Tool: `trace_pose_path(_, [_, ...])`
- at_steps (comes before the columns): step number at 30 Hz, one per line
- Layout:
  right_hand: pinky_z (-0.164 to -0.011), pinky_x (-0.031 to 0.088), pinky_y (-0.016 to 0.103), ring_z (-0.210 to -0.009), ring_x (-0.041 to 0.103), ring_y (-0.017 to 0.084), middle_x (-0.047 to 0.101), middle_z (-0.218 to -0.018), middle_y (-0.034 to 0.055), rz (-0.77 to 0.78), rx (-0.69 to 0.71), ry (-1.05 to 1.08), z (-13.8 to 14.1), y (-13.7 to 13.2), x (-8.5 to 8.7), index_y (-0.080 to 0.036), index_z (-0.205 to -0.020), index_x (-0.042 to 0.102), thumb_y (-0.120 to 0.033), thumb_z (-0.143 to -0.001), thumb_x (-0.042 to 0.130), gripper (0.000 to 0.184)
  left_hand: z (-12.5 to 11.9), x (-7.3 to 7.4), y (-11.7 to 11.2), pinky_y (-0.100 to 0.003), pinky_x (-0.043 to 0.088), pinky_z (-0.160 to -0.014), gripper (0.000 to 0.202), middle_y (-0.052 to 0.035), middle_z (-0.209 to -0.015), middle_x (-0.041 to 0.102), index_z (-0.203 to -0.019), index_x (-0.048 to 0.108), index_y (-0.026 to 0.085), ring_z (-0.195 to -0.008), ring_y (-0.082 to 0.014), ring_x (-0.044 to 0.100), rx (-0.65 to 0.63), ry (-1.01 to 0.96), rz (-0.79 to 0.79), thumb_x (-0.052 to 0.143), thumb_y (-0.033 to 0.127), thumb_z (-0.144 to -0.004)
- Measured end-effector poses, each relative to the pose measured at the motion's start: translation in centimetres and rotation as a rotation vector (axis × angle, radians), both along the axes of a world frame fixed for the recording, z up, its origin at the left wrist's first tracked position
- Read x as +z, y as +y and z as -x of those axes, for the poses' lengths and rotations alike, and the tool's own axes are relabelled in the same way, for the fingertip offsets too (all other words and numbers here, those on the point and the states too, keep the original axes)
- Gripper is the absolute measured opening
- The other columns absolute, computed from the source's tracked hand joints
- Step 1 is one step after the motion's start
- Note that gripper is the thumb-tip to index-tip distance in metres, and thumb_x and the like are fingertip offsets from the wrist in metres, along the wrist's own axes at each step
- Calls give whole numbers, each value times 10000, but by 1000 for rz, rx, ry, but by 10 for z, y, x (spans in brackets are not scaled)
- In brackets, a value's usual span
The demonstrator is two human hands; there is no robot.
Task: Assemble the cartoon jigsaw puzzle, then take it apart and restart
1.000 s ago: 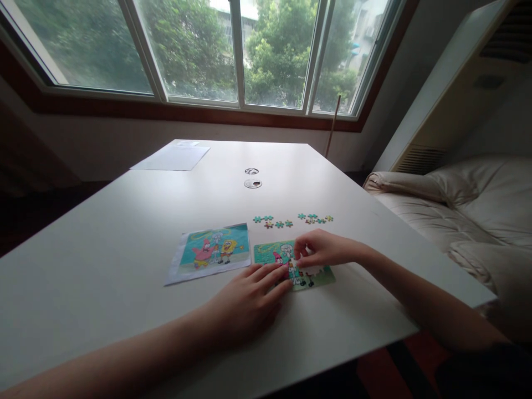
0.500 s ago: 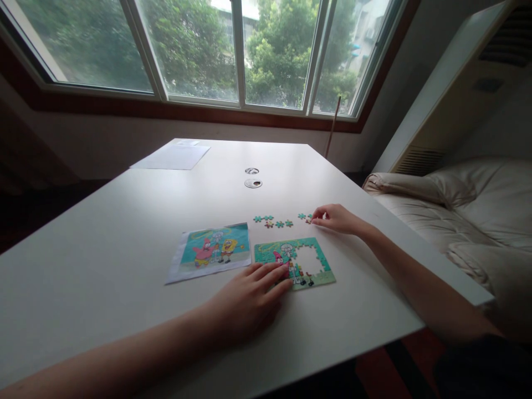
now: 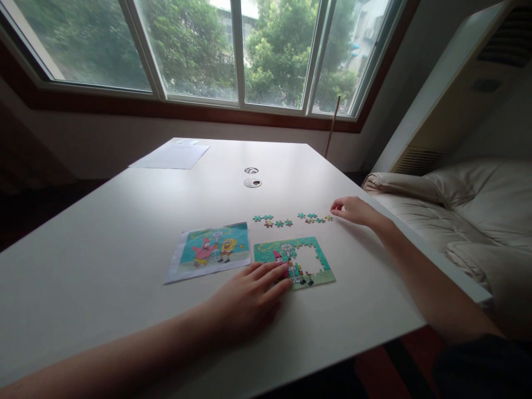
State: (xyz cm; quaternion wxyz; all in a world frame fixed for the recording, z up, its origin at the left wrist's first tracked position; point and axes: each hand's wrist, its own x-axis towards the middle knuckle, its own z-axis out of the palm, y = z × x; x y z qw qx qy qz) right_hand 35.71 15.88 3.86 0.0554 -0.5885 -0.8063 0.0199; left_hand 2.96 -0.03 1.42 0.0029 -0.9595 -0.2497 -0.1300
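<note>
Cardboard puzzle (image 3: 286, 252), jagged hole; left hand (image 3: 245, 302) flat, open, touching it; right hand (image 3: 353, 210) curled, contents unclear.

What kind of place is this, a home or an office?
Probably a room in a home: a white table with a puzzle stands by a wide window, and bedding lies beside it.

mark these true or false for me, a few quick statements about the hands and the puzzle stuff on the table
1. The left hand lies flat, fingertips on the puzzle's near left corner. True.
2. The puzzle is complete. False: a hole gapes in its right half.
3. The right hand is at the right end of the row of loose pieces. True.
4. The printed picture lies to the right of the puzzle. False: it lies to its left.
</note>
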Motion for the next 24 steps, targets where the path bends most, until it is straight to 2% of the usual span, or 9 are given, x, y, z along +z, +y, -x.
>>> trace_pose_path(8, [-624, 391, 226, -660, 579, 139, 666, -774, 11, 61, -3, 14, -11, 6, -6, -210, -869, 647, -331, -738, 533, 212, 1, 0, 1, -398, 391, -902, 332, -98, -1295, 457, -1189, 453, 173, -1147, -244, 437, -4, -7, 0, 376, 187, -865])
trace_pose_path(16, [-632, 404, 227, -646, 568, 133, 656, -770, 19, 106, 73, 85, -7, 5, -8, -201, -861, 657, -334, -730, 527, 227, 0, 0, 2, -417, 388, -906, 335, -102, -1298, 453, -1194, 452, 167, -1146, -252, 438, -3, -8, 9, 377, 187, -868])
trace_pose_path(24, [-611, 391, 231, -623, 556, 132, 648, -749, 19, 88, 72, 97, -1, 2, -6, -196, -838, 661, -330, -725, 529, 220, 1, 1, 1, -412, 389, -903, 332, -101, -1299, 453, -1190, 449, 169, -1148, -251, 439, -4, -8, 11, 373, 182, -867])
